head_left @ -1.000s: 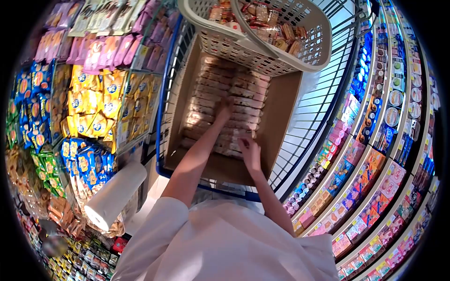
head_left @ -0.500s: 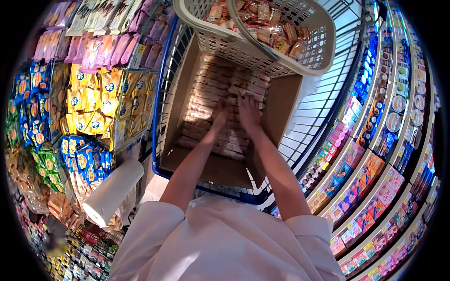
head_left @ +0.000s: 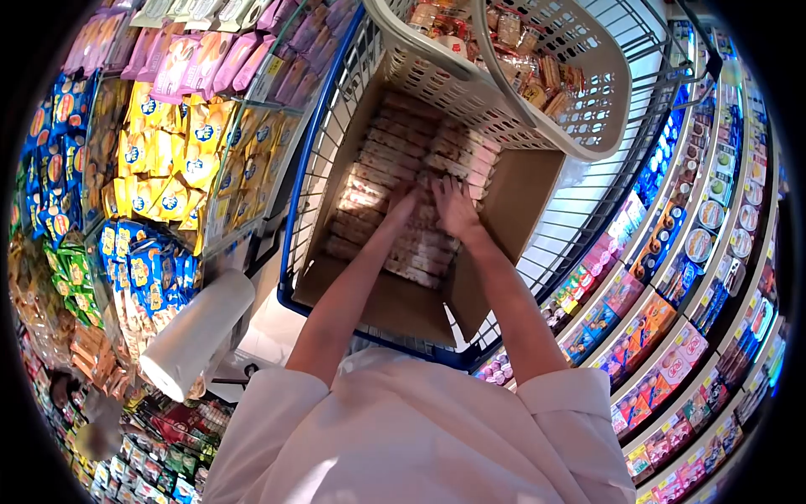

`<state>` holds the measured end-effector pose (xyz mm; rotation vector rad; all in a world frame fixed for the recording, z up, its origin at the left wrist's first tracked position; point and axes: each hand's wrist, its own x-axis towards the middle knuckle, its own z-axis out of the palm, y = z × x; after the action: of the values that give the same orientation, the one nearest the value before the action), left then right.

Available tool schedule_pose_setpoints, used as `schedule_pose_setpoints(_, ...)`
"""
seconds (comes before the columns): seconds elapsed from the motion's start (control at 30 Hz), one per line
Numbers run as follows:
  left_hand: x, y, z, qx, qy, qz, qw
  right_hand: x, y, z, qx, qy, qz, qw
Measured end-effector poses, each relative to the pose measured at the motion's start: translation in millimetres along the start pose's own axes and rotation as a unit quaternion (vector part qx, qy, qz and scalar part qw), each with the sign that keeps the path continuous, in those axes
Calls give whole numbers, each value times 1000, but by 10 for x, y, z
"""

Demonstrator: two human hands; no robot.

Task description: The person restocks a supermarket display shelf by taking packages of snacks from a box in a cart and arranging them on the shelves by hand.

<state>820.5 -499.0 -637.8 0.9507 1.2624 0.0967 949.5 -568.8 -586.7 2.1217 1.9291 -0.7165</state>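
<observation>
An open cardboard carton (head_left: 510, 200) sits in a blue-rimmed wire cart (head_left: 295, 220). Inside it, wrapped snack packs (head_left: 390, 143) with pale pink, see-through wrapping stand in two tight rows. My left hand (head_left: 403, 202) touches the packs near the line between the rows, its fingers reaching down and partly hidden. Close beside it, my right hand (head_left: 456, 208) lies on the right row with its fingers apart. Neither hand lifts a pack.
A beige perforated basket (head_left: 600, 126) holding small wrapped biscuits (head_left: 512, 55) rests across the cart's far end. Left are hanging yellow snack bags (head_left: 164, 160) and a white plastic roll (head_left: 197, 332). Stocked shelves (head_left: 646, 336) line the right side.
Cart, carton and basket appear shifted a little to the right in view. Both hands stay on the packs, with the right hand's fingers slightly more spread.
</observation>
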Motion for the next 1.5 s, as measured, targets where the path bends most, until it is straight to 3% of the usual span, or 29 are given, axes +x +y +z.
schedule_pose_setpoints(0.17,42,33,-28,-54,-4,-73,996,78,113,111,47,-6,-38,998)
schedule_pose_setpoints(0.23,94,1,-22,-48,-11,-81,996,91,69,235,10,91,-41,995)
schedule_pose_setpoints(0.3,173,-186,45,7,50,49,998,170,123,341,16,61,-56,996)
schedule_pose_setpoints(0.33,162,-191,23,3,57,54,997,210,163,363,23,28,-65,997)
schedule_pose_setpoints(0.4,80,-67,-36,-99,3,-34,994,250,151,175,-24,2,-88,996)
schedule_pose_setpoints(0.47,98,-85,-57,-125,27,-37,991,209,148,4,25,-64,-66,995)
schedule_pose_setpoints(0.53,277,-261,-106,-160,-8,-126,979,196,178,-37,49,-47,-77,995)
schedule_pose_setpoints(0.57,272,-153,-129,-168,1,-116,979,189,195,13,61,-31,-82,994)
schedule_pose_setpoints(0.63,183,90,-100,-89,-63,-203,973,145,233,-34,138,-2,-77,987)
schedule_pose_setpoints(0.7,189,25,23,-315,-121,-126,933,198,262,-214,284,42,-112,951)
schedule_pose_setpoints(0.73,54,254,75,-246,-61,-113,961,268,270,-301,367,66,-156,915)
schedule_pose_setpoints(0.83,-978,1293,-111,-201,-122,-27,972,21,68,-1027,591,26,-32,806)
schedule_pose_setpoints(0.87,-1368,1557,-181,-191,-136,-5,972,-46,162,-1053,630,-29,-11,776)
schedule_pose_setpoints(0.9,-1489,1549,-92,-291,-138,-12,947,-188,38,-1157,661,19,26,750)
schedule_pose_setpoints(1.0,-1796,1476,7,-326,-197,28,924,-705,-469,-1601,714,97,90,688)
schedule_pose_setpoints(1.03,-1936,1496,-61,-300,-218,41,928,-839,-593,-1632,692,109,70,710)
schedule_pose_setpoints(1.1,-2239,1484,-107,-224,-157,69,959,-1066,-817,-1647,656,140,17,741)
schedule_pose_setpoints(1.13,-2320,1461,-190,-231,-153,75,958,-1149,-927,-1658,642,158,-16,750)
schedule_pose_setpoints(1.17,-2414,1425,-283,-272,-199,88,937,-1261,-1088,-1747,647,140,9,750)
schedule_pose_setpoints(1.23,-2572,1319,-565,-348,-297,136,879,-1356,-1439,-1923,685,136,11,715)
schedule_pose_setpoints(1.27,-2983,1447,-894,-347,-247,127,896,-1398,-1607,-1984,709,133,27,692)
schedule_pose_setpoints(1.3,-3320,1473,-1260,-256,-189,182,930,-1435,-1655,-2056,770,89,84,627)
schedule_pose_setpoints(1.37,-3822,1228,-1897,-234,-188,387,872,-1557,-2627,-2513,816,117,14,566)
schedule_pose_setpoints(1.43,-4896,1130,-2875,-274,-148,473,824,-1439,-3132,-2694,827,59,-224,512)
schedule_pose_setpoints(1.47,-4998,840,-3099,-283,-73,502,814,-1460,-3568,-2801,788,98,-291,534)
schedule_pose_setpoints(1.5,-5001,538,-3368,-230,70,523,818,-1444,-3999,-2882,796,107,-323,500)
